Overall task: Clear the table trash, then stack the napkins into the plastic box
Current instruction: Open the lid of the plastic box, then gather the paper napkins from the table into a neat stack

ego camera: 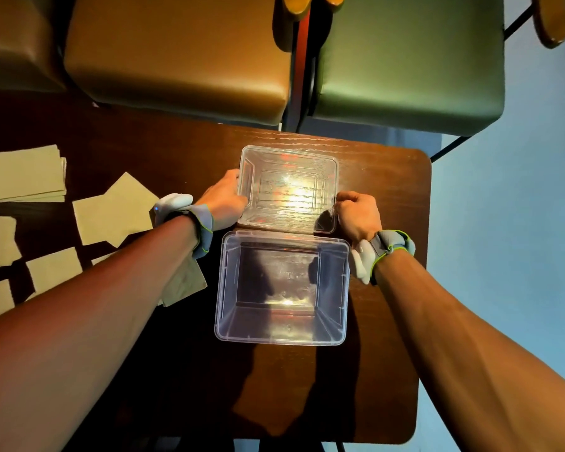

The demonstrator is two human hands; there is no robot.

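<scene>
The plastic box [281, 288] stands open and empty at frame centre; left hand [224, 199] and right hand [356, 213] grip the lid [287, 189] just above it. Napkins [111, 210] (all unstacked) wait at left on the surface [382, 177].

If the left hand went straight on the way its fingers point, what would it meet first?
The lid: the left hand already grips its left edge, fingers pointing right across it. Past the lid, probably the right hand.

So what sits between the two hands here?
The clear lid, held at its sides by the left hand and right hand, in the head view.
</scene>
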